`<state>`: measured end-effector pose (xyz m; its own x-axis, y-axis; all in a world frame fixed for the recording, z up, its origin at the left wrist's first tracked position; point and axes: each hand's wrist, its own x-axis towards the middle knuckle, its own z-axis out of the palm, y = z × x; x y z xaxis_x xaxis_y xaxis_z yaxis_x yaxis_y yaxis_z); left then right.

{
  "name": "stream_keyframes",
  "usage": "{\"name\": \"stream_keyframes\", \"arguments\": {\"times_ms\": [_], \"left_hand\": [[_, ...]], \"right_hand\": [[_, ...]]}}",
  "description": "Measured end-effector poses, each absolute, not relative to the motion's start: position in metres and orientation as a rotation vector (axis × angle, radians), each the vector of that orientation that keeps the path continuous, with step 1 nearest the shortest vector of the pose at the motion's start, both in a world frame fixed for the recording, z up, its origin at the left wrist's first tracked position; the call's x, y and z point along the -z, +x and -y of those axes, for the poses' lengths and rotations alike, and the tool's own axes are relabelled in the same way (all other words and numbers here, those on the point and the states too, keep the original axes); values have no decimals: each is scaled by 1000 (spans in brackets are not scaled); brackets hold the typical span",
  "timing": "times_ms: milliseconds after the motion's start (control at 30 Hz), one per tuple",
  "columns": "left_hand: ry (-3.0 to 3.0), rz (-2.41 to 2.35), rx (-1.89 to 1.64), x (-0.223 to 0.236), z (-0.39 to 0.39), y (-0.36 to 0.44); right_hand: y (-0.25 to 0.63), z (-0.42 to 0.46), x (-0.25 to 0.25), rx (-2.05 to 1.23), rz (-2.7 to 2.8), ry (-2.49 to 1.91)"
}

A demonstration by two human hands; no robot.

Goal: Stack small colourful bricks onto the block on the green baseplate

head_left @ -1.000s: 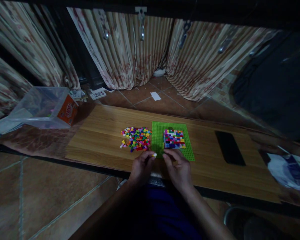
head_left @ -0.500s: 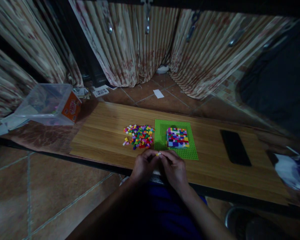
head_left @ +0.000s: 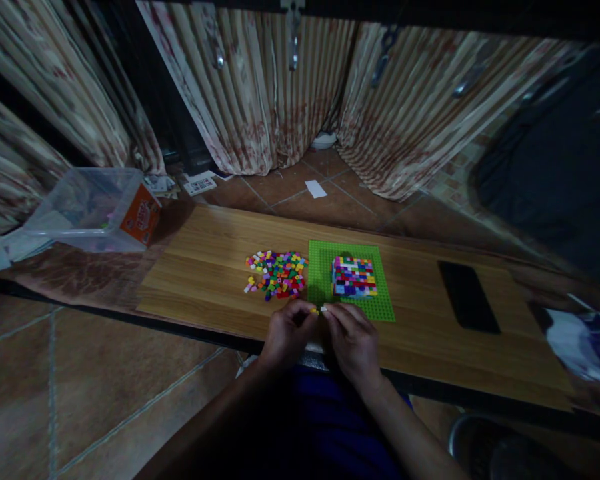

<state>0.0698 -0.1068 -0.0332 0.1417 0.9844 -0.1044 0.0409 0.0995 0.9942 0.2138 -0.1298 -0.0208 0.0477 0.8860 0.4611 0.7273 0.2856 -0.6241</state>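
My left hand (head_left: 289, 331) pinches a small yellow brick (head_left: 314, 311) between thumb and fingertips. A small white brick (head_left: 323, 309) is pinched in my right hand (head_left: 353, 337), with a narrow gap between the two bricks. Both hands hover at the near edge of a green studded baseplate (head_left: 321, 257). On that plate stands a block built of many-coloured bricks (head_left: 353, 276). Left of the plate lies a loose pile of small coloured bricks (head_left: 279, 273) on the wooden board.
The wooden board (head_left: 195, 267) carries a black phone-like slab (head_left: 469, 297) at the right. A clear plastic box (head_left: 95, 207) with an orange label stands at the left. White-and-blue packaging (head_left: 585, 343) lies far right. Striped curtains (head_left: 260, 100) hang behind, and papers lie on the tiled floor.
My hands have drawn slightly apart. The white and yellow pieces, together between my fingertips before, are now separate, one in each hand.
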Motion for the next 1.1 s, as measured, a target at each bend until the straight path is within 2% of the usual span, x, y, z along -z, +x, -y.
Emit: {"name": "stream_keyframes", "arguments": {"times_ms": [367,733,1100], "left_hand": [[1331,-1178,-981,41,107,66],[1399,-1212,-952,41,106,64],[1378,-1208,-936,40,106,64]], "right_hand": [[273,123,18,-96,1571,-1620],[283,110,19,-6,1651,-1656],[283,103,15,-214,1498,-1643]]}}
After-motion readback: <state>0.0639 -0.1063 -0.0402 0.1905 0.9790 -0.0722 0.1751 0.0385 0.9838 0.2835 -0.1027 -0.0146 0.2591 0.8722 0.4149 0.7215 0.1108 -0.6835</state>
